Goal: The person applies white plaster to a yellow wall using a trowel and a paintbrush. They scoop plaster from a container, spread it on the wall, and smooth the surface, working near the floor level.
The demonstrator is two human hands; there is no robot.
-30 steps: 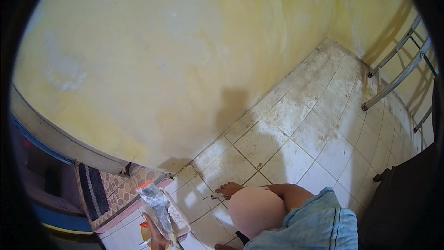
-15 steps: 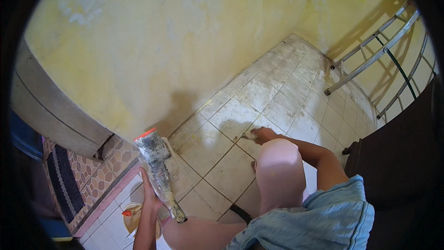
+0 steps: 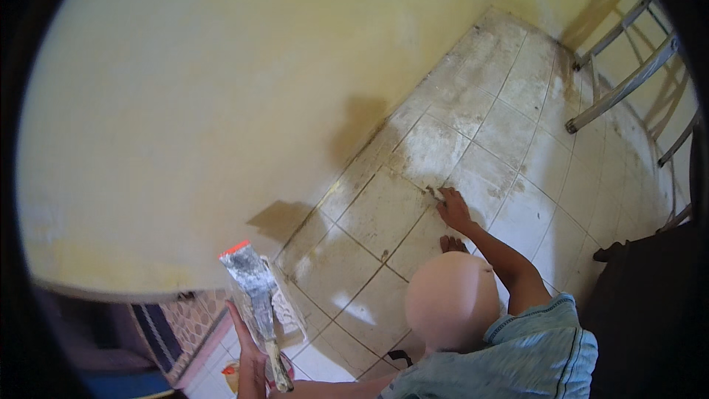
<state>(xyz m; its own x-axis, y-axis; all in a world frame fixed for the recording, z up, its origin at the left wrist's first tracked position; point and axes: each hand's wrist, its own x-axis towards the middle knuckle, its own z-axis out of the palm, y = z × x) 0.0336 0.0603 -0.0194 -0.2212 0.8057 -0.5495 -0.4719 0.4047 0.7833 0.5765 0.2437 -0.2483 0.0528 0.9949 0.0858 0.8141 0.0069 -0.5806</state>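
Note:
On the left, my left hand [image 3: 249, 351] supports a wide putty knife [image 3: 260, 299] and a pale flat board [image 3: 295, 318] with white paste on it. The knife lies over the board, its red-edged blade pointing up and its stained handle toward me. My thumb or finger stands along the board's side; the rest of the grip is hidden. My right hand [image 3: 454, 210] reaches down to the dirty tiled floor [image 3: 362, 207], its fingers closed together near a grout crossing. Something small and pale shows at the fingertips, too blurred to name.
A yellow, patchy wall [image 3: 221, 118] runs along the left. A metal ladder [image 3: 628, 89] stands at the far right, and dark furniture [image 3: 642, 295] at the near right. My bare foot [image 3: 452, 244] is by my right hand. A container [image 3: 230, 378] shows partly at the lower left.
My view has shifted. My right hand has moved farther along the floor, from one grout crossing to another. My left hand still carries the putty knife and board, now lower in view.

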